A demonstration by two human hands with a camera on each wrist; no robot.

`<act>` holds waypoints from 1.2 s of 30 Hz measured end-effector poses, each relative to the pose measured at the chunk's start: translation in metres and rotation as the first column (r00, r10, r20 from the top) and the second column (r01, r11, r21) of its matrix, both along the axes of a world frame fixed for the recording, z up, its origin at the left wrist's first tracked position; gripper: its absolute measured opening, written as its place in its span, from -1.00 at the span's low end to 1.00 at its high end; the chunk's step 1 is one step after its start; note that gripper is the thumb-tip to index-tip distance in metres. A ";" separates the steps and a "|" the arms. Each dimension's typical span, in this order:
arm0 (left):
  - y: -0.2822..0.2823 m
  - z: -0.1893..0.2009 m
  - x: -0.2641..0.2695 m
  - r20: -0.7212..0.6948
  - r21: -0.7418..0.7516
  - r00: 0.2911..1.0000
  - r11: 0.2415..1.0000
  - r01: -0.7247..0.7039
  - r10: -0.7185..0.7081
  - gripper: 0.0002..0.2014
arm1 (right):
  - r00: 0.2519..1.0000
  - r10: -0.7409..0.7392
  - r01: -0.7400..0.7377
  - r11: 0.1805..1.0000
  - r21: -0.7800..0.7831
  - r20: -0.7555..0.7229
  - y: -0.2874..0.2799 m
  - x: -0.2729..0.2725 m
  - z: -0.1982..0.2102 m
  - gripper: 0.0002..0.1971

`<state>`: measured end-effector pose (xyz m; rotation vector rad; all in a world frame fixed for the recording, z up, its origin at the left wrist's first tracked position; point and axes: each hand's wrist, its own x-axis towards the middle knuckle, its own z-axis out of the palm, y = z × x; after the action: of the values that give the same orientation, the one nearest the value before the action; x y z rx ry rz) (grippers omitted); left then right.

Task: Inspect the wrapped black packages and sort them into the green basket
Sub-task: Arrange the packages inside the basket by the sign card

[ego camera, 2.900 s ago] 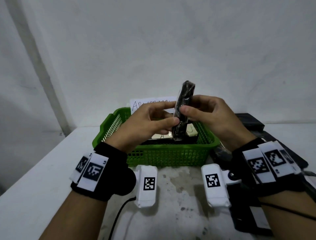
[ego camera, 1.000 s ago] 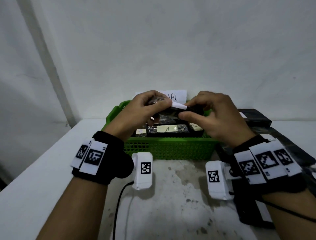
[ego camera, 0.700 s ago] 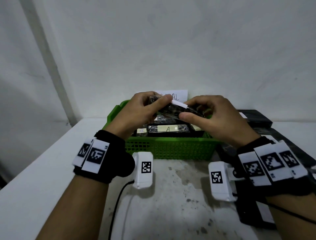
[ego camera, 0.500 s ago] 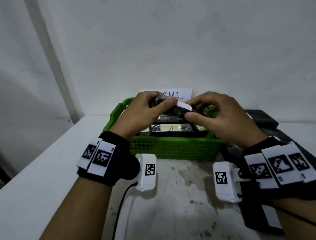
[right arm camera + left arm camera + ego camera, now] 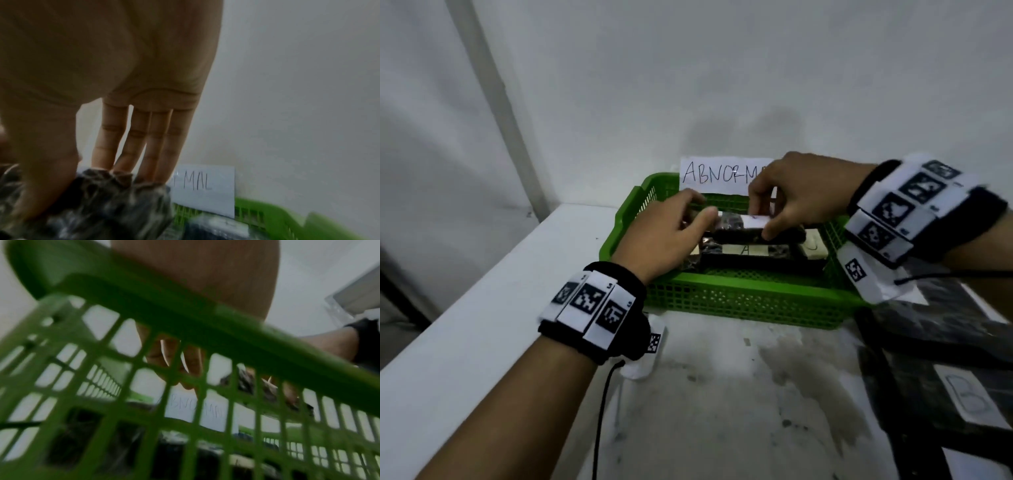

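Note:
Both hands hold one wrapped black package flat, low over the green basket, just above the packages lying in it. A white label shows on the package's top. My left hand grips its left end, and my right hand pinches the right end between thumb and fingers. In the right wrist view the fingers press down on the crinkled wrap of the package. The left wrist view looks through the basket wall at the left hand. Another package marked A lies below.
A paper sign reading ABNORM stands at the basket's back rim against the wall. More black packages lie on the table to the right, one with a B label. The white table's left edge drops off.
The package, held upright between both hands before, now lies flat. Both hands have carried it forward and down into the basket.

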<state>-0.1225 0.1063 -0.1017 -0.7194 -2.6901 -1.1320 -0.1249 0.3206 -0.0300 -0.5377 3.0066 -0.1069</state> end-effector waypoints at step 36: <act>0.006 -0.010 0.004 -0.177 -0.188 0.978 0.971 -0.146 0.113 -0.90 | 0.985 0.174 -0.171 0.978 0.117 -0.010 0.001 -0.027 0.001 -0.75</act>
<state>-0.1189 0.1123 -0.1118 -0.6227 -2.6877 -0.7446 -0.1520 0.3214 -0.0286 -0.7876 2.9454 0.0843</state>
